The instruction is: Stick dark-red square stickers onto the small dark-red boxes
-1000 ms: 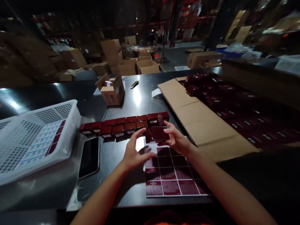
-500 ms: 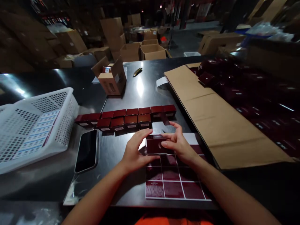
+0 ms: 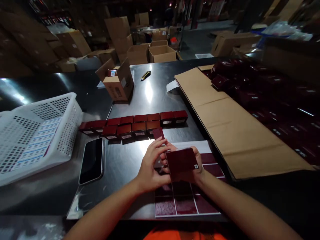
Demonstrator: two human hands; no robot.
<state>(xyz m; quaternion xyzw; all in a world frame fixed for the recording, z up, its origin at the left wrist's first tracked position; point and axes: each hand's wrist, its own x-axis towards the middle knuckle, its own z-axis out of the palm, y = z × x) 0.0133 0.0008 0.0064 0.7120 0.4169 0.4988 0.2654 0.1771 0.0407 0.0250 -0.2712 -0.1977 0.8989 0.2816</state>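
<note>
A dark red box (image 3: 182,163) with a small white code label at its lower right is tilted between my hands. My right hand (image 3: 197,163) is closed around its right side from behind, that hand's fingertips partly hidden. At the left edge, my left hand (image 3: 151,166) is closed with thumb below and fingers above. A small dark red label-like piece (image 3: 158,133) sticks up beyond the left fingertips; I cannot tell which hand holds it. Beneath the hands lies a sheet of dark red stickers (image 3: 185,205) on white backing.
Behind my hands stand rows of dark red boxes (image 3: 138,126). To the left are a phone (image 3: 91,161) and a white basket (image 3: 71,125) holding printed sheets. An open carton (image 3: 117,85) and a utility knife (image 3: 145,75) sit farther back. Cardboard (image 3: 225,126) borders many boxes at right.
The box has turned, so a broad face with a code label now shows. My right hand has shifted behind it, and the small dark red piece has moved left.
</note>
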